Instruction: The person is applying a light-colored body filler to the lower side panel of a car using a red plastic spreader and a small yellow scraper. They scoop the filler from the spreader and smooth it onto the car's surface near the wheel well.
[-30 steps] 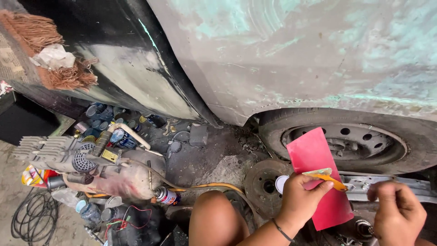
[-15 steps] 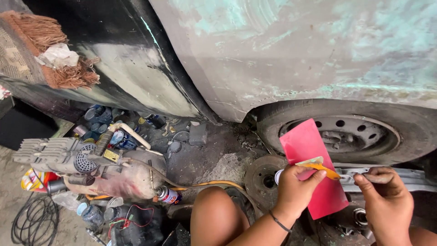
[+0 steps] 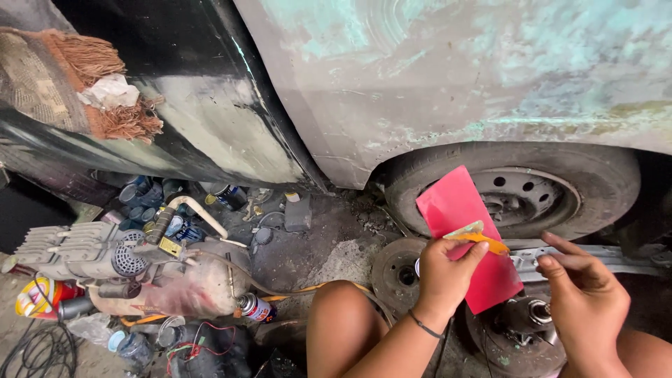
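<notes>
A worn car body (image 3: 448,77) with patchy green paint stands over a dusty wheel (image 3: 518,189). A fringed brown rug (image 3: 63,77) lies on the black panel. An air compressor (image 3: 119,269), spray cans (image 3: 253,306) and coiled cable (image 3: 35,353) clutter the floor.

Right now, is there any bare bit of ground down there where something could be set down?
One bare patch of ground lies between the air compressor, the knee and the tyre. Left of it, cans and cables crowd the floor. Below the left hand and right hand, brake discs fill the space.
</notes>
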